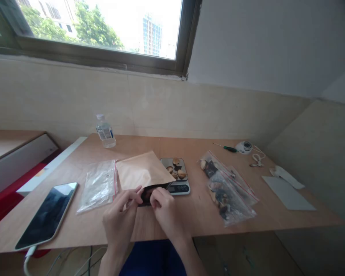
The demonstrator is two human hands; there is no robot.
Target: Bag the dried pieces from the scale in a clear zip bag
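Wooden table [189, 218]. Kraft paper pouch [142, 172] lies flat at the front-middle, just left of the kitchen scale [176, 176]. Left hand [120, 218] and right hand [166, 212] each pinch the pouch's open mouth, fingers pressed together on its edge.

The table [189, 214] was wood or a wood-look board, smooth and matt, with a warm tan face. The envelope [142, 172] looked like kraft paper — dull, slightly creased, dark inside its open mouth. Beside it lay a zip bag [99, 184] of clear, crinkled plastic film that caught the light, and two more filled bags [228, 191] of the same shiny film. The scale [176, 174] had a brushed, metallic-looking top and a glossy display strip. The phone [47, 214] showed a black glass face — highly reflective. The bottle [105, 132] was clear plastic with a paper-like label. A grey sheet [287, 193] looked flat and matt.
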